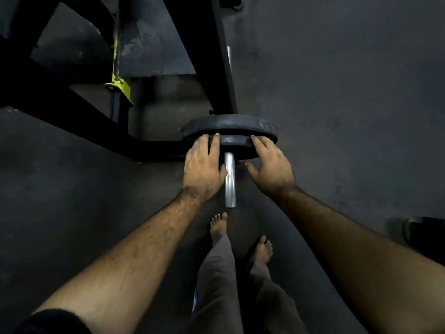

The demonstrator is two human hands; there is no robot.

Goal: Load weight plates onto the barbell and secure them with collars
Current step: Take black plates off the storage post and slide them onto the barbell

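A steel barbell sleeve [230, 182] points toward me at mid-frame. Two dark round weight plates sit on it: a larger plate [228, 125] behind and a smaller plate [234, 141] in front. My left hand [203, 165] lies flat against the left side of the smaller plate, fingers straight, its edge beside the sleeve. My right hand [271, 162] presses the plate's right side with straight fingers and the thumb spread. No collar is in view.
A black steel rack frame [212, 56] with a yellow part [119, 80] stands behind the plates. The floor is dark rubber. My bare feet [240, 235] stand just below the sleeve's end. A dark object [426, 232] lies at the right edge.
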